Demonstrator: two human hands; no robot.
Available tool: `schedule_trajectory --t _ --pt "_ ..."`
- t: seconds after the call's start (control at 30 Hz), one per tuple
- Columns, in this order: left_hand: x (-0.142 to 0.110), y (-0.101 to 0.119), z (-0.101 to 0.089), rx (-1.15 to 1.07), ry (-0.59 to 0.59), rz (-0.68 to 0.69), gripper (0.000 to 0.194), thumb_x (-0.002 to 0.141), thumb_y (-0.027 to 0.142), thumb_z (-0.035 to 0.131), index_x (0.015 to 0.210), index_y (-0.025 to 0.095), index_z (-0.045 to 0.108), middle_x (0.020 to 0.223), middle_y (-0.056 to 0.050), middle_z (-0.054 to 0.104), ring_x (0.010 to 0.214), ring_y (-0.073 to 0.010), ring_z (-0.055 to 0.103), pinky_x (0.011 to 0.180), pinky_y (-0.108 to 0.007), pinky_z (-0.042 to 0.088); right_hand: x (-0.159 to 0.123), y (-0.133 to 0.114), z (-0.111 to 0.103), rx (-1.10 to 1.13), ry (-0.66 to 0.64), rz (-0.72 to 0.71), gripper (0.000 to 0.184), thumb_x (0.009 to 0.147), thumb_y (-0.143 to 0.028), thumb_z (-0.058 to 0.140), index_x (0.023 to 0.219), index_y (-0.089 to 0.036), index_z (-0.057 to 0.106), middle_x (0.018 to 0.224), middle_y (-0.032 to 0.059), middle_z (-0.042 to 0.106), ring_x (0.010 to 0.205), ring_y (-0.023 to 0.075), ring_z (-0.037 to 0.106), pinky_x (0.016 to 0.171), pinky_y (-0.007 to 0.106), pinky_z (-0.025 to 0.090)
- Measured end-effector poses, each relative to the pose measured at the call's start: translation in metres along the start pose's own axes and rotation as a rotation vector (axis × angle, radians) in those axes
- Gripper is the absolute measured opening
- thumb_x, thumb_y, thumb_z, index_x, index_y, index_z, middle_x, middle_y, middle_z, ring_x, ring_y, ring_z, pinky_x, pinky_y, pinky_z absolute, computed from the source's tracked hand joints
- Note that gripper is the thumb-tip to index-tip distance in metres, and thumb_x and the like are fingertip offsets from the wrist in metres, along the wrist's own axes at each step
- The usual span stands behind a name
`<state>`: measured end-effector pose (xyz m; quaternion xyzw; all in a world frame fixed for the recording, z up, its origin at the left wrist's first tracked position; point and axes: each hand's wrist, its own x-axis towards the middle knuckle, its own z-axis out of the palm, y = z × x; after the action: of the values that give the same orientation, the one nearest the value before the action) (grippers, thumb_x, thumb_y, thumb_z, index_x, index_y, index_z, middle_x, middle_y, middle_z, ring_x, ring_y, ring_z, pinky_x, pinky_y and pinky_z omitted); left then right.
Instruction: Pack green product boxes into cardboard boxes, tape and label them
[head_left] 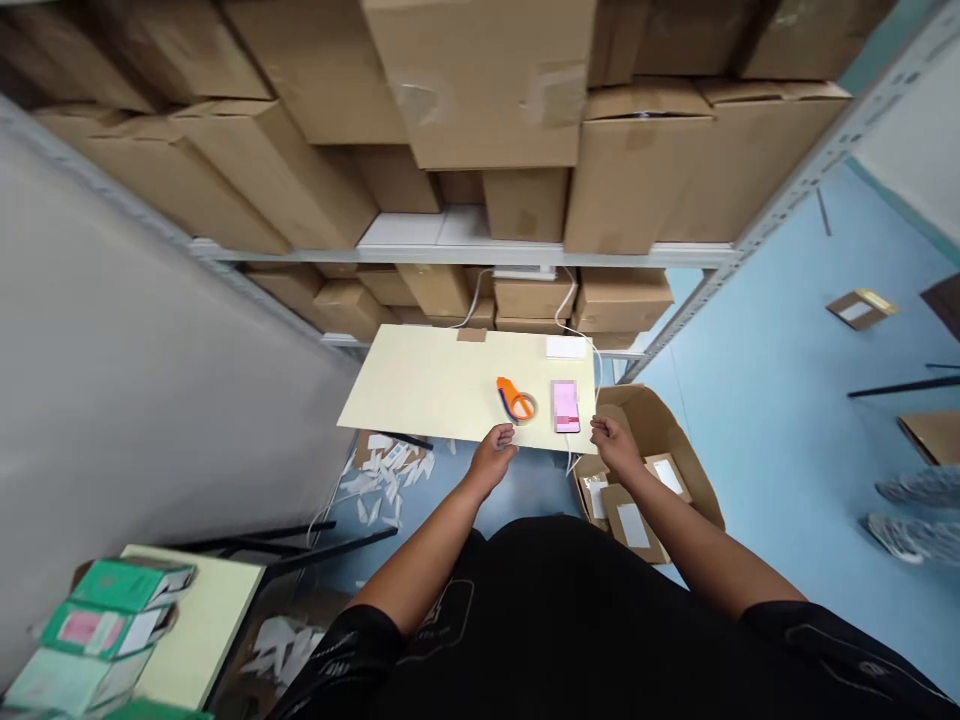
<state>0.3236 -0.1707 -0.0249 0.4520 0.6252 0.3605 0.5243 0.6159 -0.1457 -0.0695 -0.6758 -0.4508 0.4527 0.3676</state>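
Note:
My left hand [493, 458] is at the front edge of a pale yellow table [420, 385], its fingers loosely bent and a little apart, with nothing visible in them. An orange tape dispenser [513, 394] holding a roll of tape lies on the tabletop just beyond it. My right hand [616, 446] is by the table's front right corner, fingers loosely bent and apart, with no held thing showing. Left of that hand lies a phone [566, 407] with a lit pinkish screen. A small white box [565, 347] sits behind the phone.
Cardboard boxes [487, 80] fill the metal shelf [465, 255] ahead. An open carton [697, 460] with labelled packages stands below my right arm. White paper scraps [390, 480] litter the floor at left. Green binders [112, 630] lie on a side table. A white cable [598, 365] runs along the table's right edge.

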Motion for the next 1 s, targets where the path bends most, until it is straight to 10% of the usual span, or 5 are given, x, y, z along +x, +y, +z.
schedule_trajectory --t 0.5,1.0 --pt "-0.043 -0.064 -0.187 -0.051 0.132 -0.010 0.046 0.080 0.019 0.067 0.125 0.017 0.064 0.129 -0.013 0.069 0.118 -0.0240 0.066 0.108 -0.044 0.049 -0.054 -0.046 0.151 -0.052 -0.057 -0.033 0.048 0.071 -0.031 0.058 0.118 -0.022 0.067 0.118 0.0081 0.074 0.110 0.0247 0.070 0.100 0.040 0.055" --pt "-0.063 -0.093 -0.264 -0.130 0.177 -0.034 0.049 0.080 0.022 0.066 0.129 0.016 0.063 0.131 -0.015 0.067 0.122 -0.0261 0.064 0.110 -0.046 0.048 -0.078 -0.073 0.228 -0.076 -0.115 -0.031 0.050 0.073 -0.035 0.059 0.121 -0.022 0.065 0.124 0.0092 0.072 0.113 0.0261 0.070 0.101 0.042 0.055"
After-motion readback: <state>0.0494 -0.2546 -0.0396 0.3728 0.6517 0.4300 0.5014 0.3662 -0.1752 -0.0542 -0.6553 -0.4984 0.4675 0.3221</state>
